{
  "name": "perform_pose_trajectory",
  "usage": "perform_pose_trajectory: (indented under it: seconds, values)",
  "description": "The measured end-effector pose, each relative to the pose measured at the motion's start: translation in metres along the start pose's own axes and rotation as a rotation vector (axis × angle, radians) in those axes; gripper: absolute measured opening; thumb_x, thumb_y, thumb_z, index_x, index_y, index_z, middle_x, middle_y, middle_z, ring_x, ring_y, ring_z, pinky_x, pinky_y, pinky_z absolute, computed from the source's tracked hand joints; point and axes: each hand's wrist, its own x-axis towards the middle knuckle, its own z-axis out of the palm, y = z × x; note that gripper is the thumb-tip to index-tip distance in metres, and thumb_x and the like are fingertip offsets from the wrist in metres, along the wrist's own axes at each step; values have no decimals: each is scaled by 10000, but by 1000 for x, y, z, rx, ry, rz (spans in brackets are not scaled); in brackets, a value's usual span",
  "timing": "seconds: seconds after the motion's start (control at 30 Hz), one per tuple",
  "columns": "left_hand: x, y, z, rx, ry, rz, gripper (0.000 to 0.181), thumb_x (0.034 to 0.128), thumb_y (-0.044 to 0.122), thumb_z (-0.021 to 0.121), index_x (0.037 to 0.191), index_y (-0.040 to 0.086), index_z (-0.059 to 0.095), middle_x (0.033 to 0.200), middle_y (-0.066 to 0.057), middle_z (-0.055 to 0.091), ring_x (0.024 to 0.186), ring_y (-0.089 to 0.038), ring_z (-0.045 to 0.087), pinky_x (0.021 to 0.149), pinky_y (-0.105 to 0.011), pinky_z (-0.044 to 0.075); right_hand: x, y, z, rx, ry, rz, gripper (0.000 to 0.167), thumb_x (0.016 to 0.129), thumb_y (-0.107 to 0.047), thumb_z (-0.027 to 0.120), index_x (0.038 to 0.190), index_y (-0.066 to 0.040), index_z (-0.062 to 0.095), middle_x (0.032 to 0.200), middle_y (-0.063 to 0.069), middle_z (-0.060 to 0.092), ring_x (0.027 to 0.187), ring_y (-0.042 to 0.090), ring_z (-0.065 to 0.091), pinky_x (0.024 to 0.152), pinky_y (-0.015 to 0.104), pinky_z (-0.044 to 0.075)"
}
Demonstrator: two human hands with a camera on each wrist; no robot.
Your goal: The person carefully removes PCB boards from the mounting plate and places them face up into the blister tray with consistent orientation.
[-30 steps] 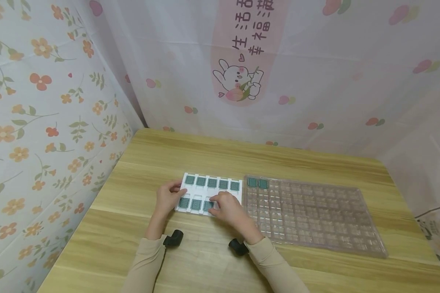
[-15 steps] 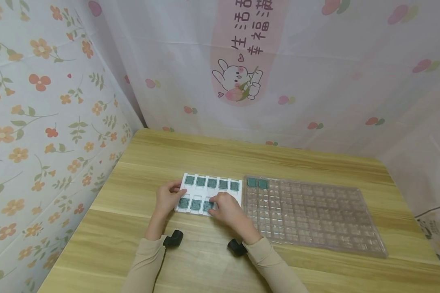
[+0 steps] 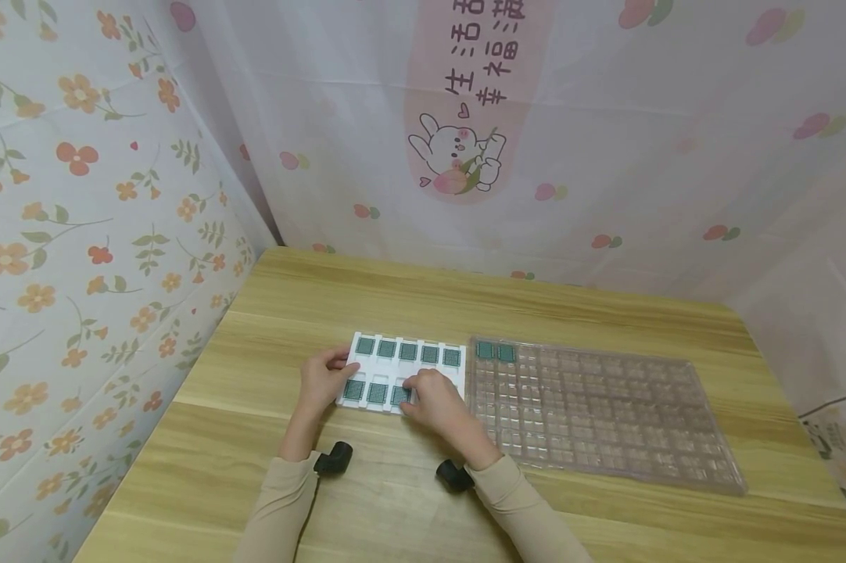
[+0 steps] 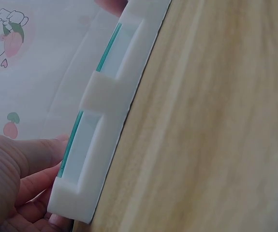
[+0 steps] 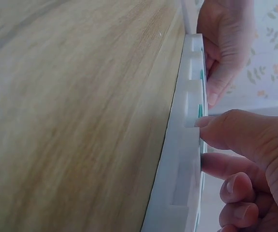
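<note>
- While the left hand (image 3: pixel 322 379) holds the left end of the white tray (image 3: pixel 381 367), its grip is narrowed to the edge, thumb on top.
- Nearly closed, the right hand (image 3: pixel 439 403) has its grip on the third green square (image 3: pixel 398 396) of the near row, thumb and index finger pinching; whether it is lifted, I cannot tell.
- Five green squares (image 3: pixel 408 352) fill the far row.
- Just beside, on the tabletop (image 3: pixel 381 508), lies a clear tray (image 3: pixel 606 414) with two green squares.
</note>
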Motion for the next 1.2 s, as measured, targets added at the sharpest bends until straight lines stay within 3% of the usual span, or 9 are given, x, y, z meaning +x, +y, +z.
perform_pose_trajectory:
  seconds: [0.47, 0.9, 1.2]
  values:
    - [1, -1, 1, 4, -3, -17, 309, 792, 34, 727, 1085, -44, 664, 941, -175, 665, 825, -250, 598, 671, -209, 472, 0, -1, -7, -9, 45, -27, 240, 683, -137, 779, 875, -3, 724, 777, 85, 661, 715, 197, 599, 652, 308, 510]
    - [0, 0, 1, 0, -16, -34, 324, 798, 30, 719, 1105, -47, 653, 949, -183, 655, 838, -259, 590, 678, -214, 474, -3, 0, -24, -8, 44, -27, 242, 687, -120, 776, 877, 18, 718, 689, 61, 599, 569, 106, 422, 510, 227, 406]
    - [0, 1, 1, -4, -10, -28, 322, 798, 37, 721, 1103, -42, 656, 956, -177, 657, 844, -256, 594, 682, -220, 479, -5, 5, -34, -17, 38, -5, 251, 693, -119, 781, 891, 20, 714, 720, 75, 611, 592, 124, 423, 527, 237, 399]
